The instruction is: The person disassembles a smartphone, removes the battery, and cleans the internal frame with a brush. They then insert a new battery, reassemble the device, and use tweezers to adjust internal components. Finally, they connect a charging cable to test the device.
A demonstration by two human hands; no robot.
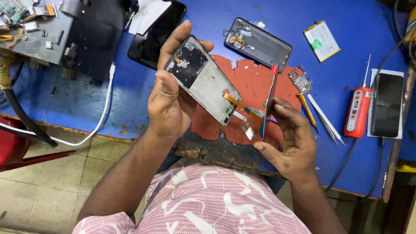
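The left hand point(167, 102) is gripping a phone frame point(202, 79) above the counter point(86, 99), fingers wrapped round its edges. The frame is showing a grey metal plate, a dark upper section and an orange flex cable point(242, 107). The right hand point(290, 138) is pinching the thin screen point(268, 104) edge-on, joined to that cable.

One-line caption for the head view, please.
Left hand holds a phone frame, right hand its screen panel, above a blue workbench.
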